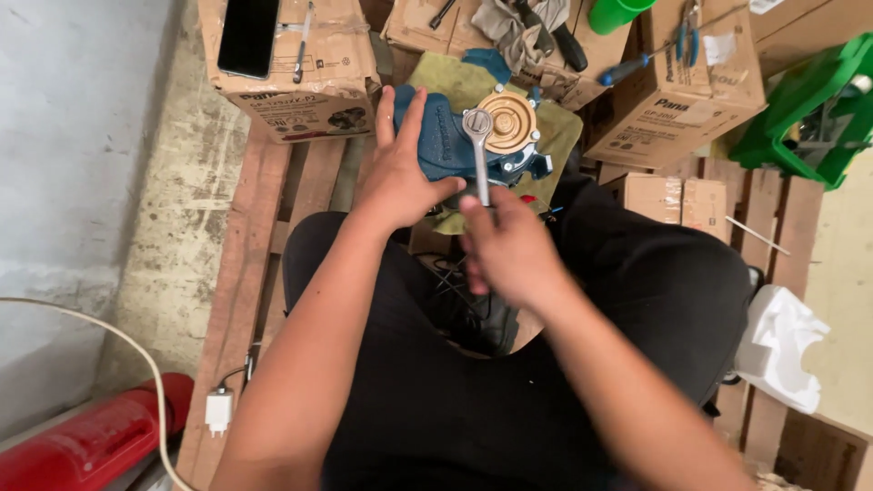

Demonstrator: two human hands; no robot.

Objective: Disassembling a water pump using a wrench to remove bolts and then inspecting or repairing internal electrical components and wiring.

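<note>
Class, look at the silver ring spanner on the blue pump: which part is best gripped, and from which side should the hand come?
Probably the bare lower end of the spanner shaft, approached from the near side, as the right hand does. The ring end sits on the pump beside the brass cover; the shaft runs straight toward the person, and the left hand already rests on the pump's left.

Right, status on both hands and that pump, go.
Left hand flat on blue pump body, steadying. Right hand shut on ring spanner, ring end beside brass cover. Nothing in the way.
</note>
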